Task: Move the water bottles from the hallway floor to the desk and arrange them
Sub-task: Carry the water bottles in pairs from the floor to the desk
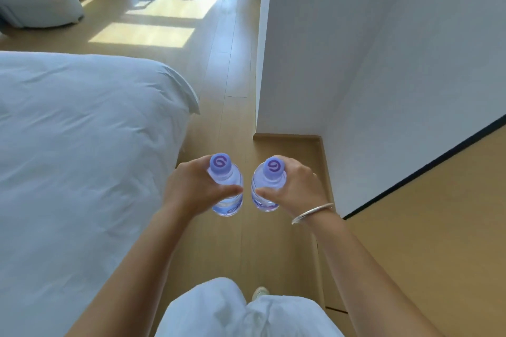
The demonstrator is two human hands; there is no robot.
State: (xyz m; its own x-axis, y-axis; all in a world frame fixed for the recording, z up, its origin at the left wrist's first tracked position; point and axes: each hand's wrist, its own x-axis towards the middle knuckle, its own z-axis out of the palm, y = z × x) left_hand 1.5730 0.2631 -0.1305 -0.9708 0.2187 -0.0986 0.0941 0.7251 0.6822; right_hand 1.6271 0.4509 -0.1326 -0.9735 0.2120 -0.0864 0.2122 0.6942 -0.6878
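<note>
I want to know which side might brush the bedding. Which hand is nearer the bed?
Left. The left hand, gripping one water bottle, is beside the bed edge. The right hand, gripping the other bottle, is farther off, toward the wall.

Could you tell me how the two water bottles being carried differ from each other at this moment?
The left bottle is gripped by the left hand, whose wrist is bare; the right bottle is gripped by the right hand, whose wrist wears a silver bracelet. The left bottle hangs nearer the bed, the right bottle nearer the white wall. Both are clear, upright, with purple swirl caps, held apart above the wooden floor.
</note>
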